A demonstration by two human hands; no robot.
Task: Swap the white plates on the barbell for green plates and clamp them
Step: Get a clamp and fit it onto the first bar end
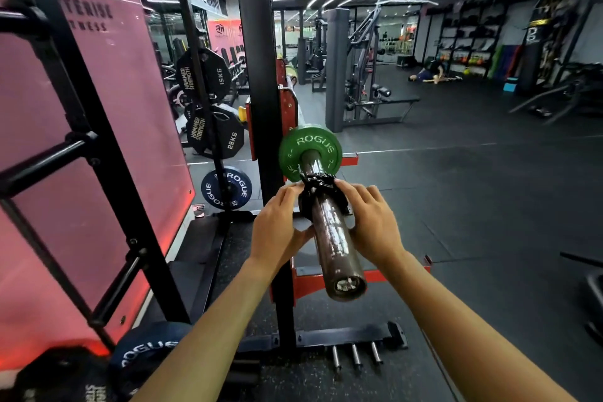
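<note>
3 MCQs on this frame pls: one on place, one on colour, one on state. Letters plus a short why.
1. Where is the clamp?
A. on the floor
B. on the barbell sleeve, short of the green plate
C. on a storage peg

2. What colour is the plate on the sleeve?
A. white
B. blue
C. green

3. What are the hands doing?
A. both hang idle
B. left hand and right hand hold the clamp
C. one lifts a plate

Key: B, bare sleeve shows between clamp and plate; C, green Rogue face; B, fingers curl round the clamp from both sides.
</note>
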